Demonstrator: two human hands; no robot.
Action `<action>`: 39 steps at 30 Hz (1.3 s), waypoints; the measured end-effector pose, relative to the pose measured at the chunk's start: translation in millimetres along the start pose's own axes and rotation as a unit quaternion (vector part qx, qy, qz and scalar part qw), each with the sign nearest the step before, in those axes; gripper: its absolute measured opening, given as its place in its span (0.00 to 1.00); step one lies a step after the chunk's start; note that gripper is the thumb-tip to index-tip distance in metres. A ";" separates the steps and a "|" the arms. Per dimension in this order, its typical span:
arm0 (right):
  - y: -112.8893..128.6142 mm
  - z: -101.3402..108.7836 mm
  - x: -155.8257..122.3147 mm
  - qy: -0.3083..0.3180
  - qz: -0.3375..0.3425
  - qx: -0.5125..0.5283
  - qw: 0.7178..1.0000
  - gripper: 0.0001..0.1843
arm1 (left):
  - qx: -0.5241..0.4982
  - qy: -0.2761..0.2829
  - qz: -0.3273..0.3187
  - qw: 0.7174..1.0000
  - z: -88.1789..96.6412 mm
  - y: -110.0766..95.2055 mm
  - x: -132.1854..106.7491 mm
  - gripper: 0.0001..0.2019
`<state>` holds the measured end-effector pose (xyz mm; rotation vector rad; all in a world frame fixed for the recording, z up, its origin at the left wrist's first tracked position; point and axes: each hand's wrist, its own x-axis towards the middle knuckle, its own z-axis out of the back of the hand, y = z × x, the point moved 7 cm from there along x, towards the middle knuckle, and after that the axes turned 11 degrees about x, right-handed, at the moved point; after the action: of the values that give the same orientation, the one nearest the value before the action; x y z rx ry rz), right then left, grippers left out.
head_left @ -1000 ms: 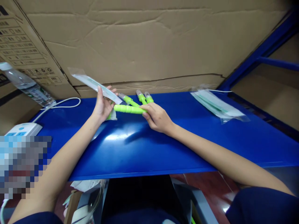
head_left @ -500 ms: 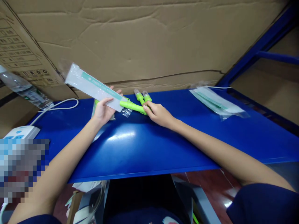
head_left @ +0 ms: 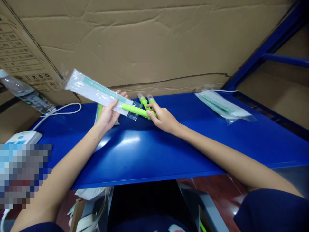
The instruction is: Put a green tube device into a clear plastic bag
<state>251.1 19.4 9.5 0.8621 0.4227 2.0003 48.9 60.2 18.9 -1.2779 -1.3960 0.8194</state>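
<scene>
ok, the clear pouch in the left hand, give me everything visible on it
The pouch is a long, flat, clear plastic sleeve with a white backing and a teal strip of print. The left hand holds it near its lower, open end, tilted up toward the cardboard. The green pen, gripped by the right hand, has its end inside that opening.

Blue shelf (head_left: 149,151) bare in front of hands, free passage. Cardboard wall (head_left: 154,45) blocks behind. Pouch stack (head_left: 224,106) at right, water bottle (head_left: 26,95) and cable (head_left: 62,109) at left.
</scene>
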 end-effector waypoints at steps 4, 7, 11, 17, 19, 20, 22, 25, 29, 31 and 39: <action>-3.1 4.6 1.1 -0.005 -0.018 -0.048 0.999 0.20 | -0.008 -0.086 -0.033 0.996 22.5 -3.1 8.6 0.13; -5.5 6.6 1.8 -0.011 -0.022 -0.081 0.996 0.20 | -0.009 -0.125 -0.044 0.991 32.2 -2.8 10.7 0.13; -6.5 8.0 2.3 -0.024 -0.002 -0.101 0.995 0.19 | -0.010 -0.151 -0.038 0.988 36.8 -1.4 10.3 0.13; -6.3 5.1 1.2 -0.020 -0.007 -0.107 0.994 0.19 | -0.015 -0.148 -0.007 0.989 31.9 8.6 7.5 0.14; -4.7 3.3 0.6 -0.019 -0.003 -0.108 0.994 0.20 | -0.013 -0.151 0.009 0.988 29.3 14.7 5.0 0.16; -3.5 2.6 0.2 -0.022 0.002 -0.107 0.994 0.20 | -0.008 -0.152 0.016 0.988 27.5 17.6 3.3 0.17; -0.7 1.4 -0.8 -0.029 0.017 -0.102 0.994 0.22 | 0.010 -0.140 0.026 0.990 21.4 21.7 -0.8 0.19; 3.3 -0.7 -2.5 -0.037 0.038 -0.094 0.994 0.24 | 0.042 -0.100 0.031 0.994 7.9 23.5 -8.4 0.21; 7.2 -2.8 -4.5 -0.052 0.062 -0.078 0.994 0.26 | 0.084 -0.042 0.045 0.995 -9.6 23.0 -18.1 0.25; 7.1 -3.7 -5.0 -0.054 0.064 -0.057 0.995 0.28 | 0.094 -0.037 0.044 0.994 -12.9 21.1 -20.5 0.25; 7.5 2.2 -5.2 -0.065 0.073 -0.025 0.995 0.27 | 0.046 -0.113 0.010 0.992 9.7 9.2 -9.1 0.20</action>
<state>250.1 10.9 13.3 1.0102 0.2400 2.0627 41.2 54.8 5.8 -1.1565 -1.5066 1.0566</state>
